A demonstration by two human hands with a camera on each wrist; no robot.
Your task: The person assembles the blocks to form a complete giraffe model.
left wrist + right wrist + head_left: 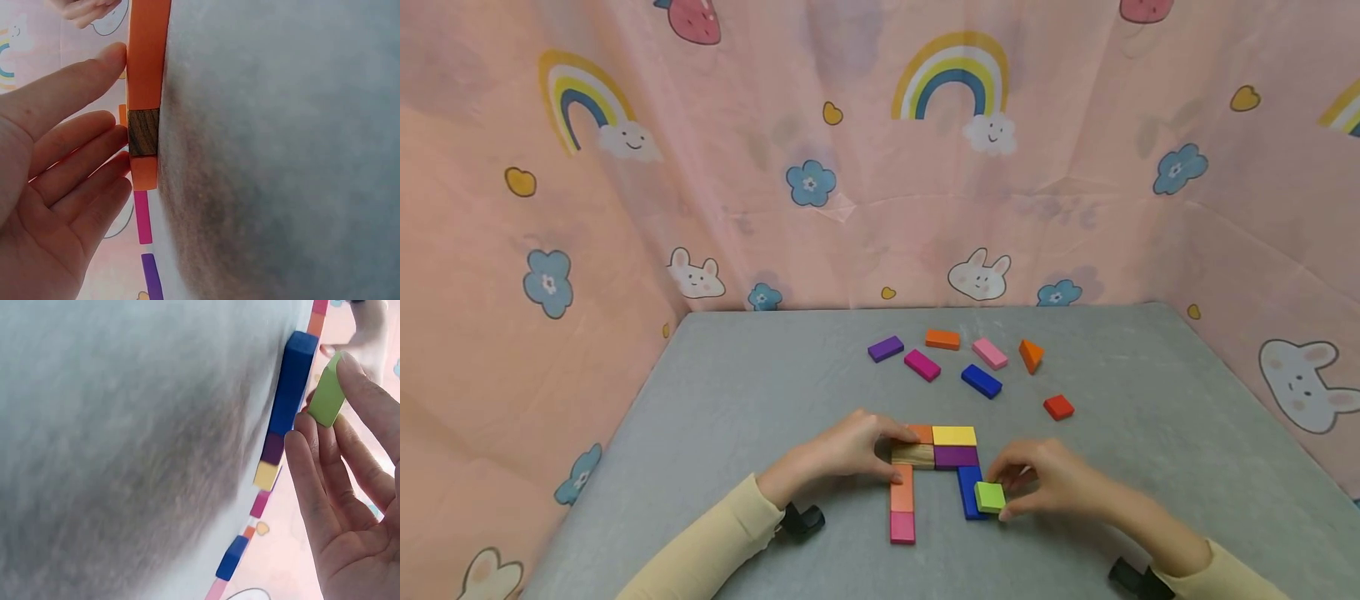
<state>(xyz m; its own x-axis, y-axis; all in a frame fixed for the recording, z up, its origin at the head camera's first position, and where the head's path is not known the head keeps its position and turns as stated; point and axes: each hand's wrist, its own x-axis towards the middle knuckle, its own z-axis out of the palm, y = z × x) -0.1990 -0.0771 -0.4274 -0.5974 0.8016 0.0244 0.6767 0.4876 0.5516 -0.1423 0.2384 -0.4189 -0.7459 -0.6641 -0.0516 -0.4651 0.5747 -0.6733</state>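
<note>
We noted the right hand (1048,473) pinching a lime-green square block (990,498), left hand (850,446) fingers apart; grey tabletop (775,375) below, pink cartoon-printed cloth (880,225) behind.

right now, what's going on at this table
A person is arranging coloured blocks into an arch-like shape on a grey table. Their right grip pinches a lime green block, held up off the table by the blue block of the right leg. Their left grip touches blocks on the arch's left side. Seven loose blocks lie farther back.
</note>
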